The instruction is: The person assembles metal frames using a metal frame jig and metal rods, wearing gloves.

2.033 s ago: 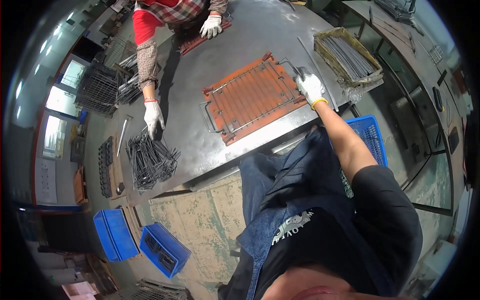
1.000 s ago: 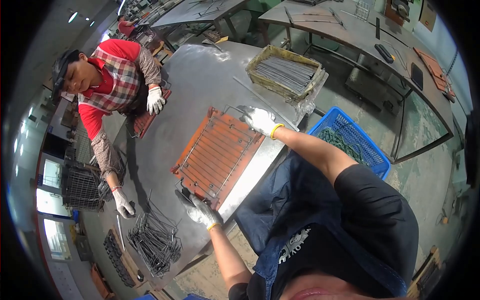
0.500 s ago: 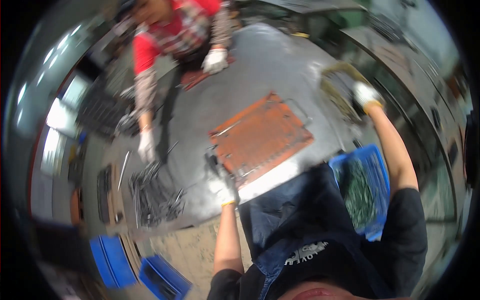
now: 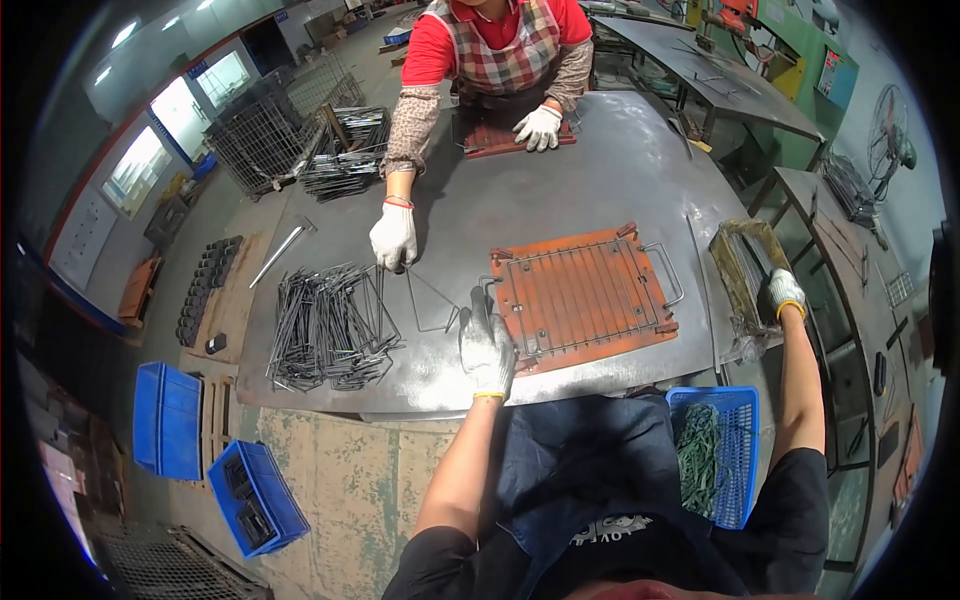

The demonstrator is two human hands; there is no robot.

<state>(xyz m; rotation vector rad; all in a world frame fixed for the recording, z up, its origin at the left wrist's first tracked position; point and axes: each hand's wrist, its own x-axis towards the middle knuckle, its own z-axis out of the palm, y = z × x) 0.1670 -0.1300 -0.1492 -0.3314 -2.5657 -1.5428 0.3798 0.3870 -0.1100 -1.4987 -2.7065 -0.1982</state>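
Note:
In front of me lies an orange jig plate [image 4: 575,285] with thin metal rods laid across it and bent wire handles at its two ends. My left hand [image 4: 486,350], in a white glove with darkened fingertips, rests at the plate's left edge, fingers stretched out. Beside it is a bent wire handle [image 4: 432,328], its far end at the gloved hand [image 4: 394,238] of a co-worker. My right hand [image 4: 787,290], also gloved, reaches to the right side of a worn yellowish tray [image 4: 738,308]; its fingertips are hard to make out there.
A heap of bent wire handles [image 4: 330,325] lies at the table's left, with a hammer [image 4: 283,255] behind. The co-worker's other hand [image 4: 540,128] rests on a second orange plate [image 4: 490,140]. A blue basket [image 4: 740,455] with green strands stands by my right side; blue bins [image 4: 168,420] stand lower left.
The view has turned and sharpened. The co-worker's hand has come from the wire heap toward my left hand, with a bent wire handle. My right hand stays by the tray.

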